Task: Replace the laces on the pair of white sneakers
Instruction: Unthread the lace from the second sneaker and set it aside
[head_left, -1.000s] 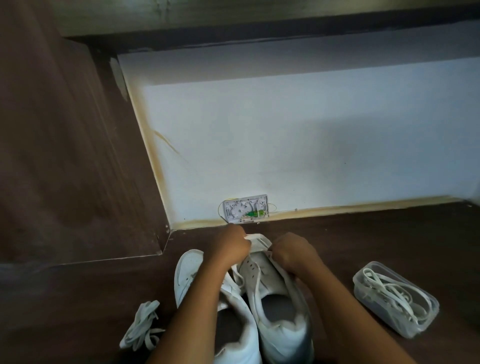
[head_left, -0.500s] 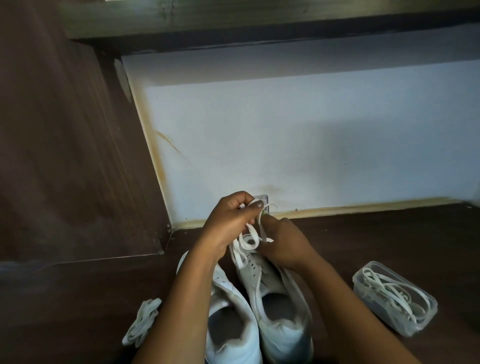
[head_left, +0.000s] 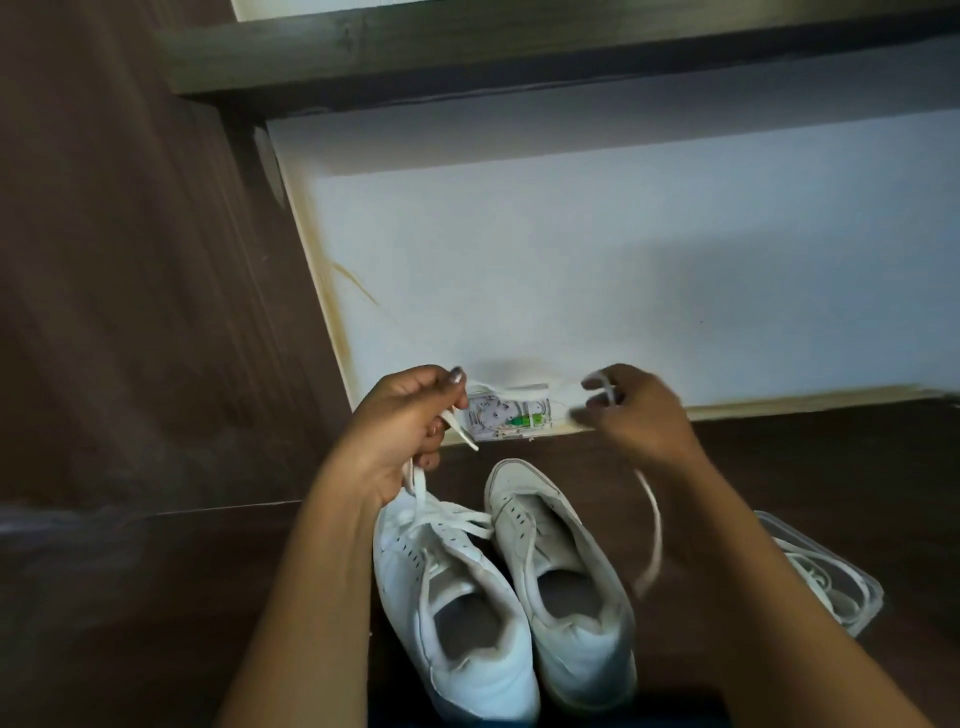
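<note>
Two white sneakers stand side by side, toes pointing away from me. The left sneaker (head_left: 447, 597) has a white lace across its eyelets. No lace shows on the right sneaker (head_left: 561, 587). Above the toes I hold a loose white lace (head_left: 652, 525) stretched between both hands. My left hand (head_left: 405, 431) pinches one end, whose tip sticks out below my fingers; another strand runs from this hand down onto the left sneaker. My right hand (head_left: 634, 415), blurred, grips the lace further along, and the rest hangs down beside the right sneaker.
A clear plastic container (head_left: 852, 603) with several white laces lies on the dark wood surface (head_left: 156, 597) at the right. A small white wall box (head_left: 509, 418) with wires sits at the base of the white wall (head_left: 571, 260). A dark wooden panel (head_left: 130, 260) stands on the left.
My hands have lifted off the right sneaker's toe and moved apart, drawing the lace out between them. The lace bundle seen at the left earlier is out of sight.
</note>
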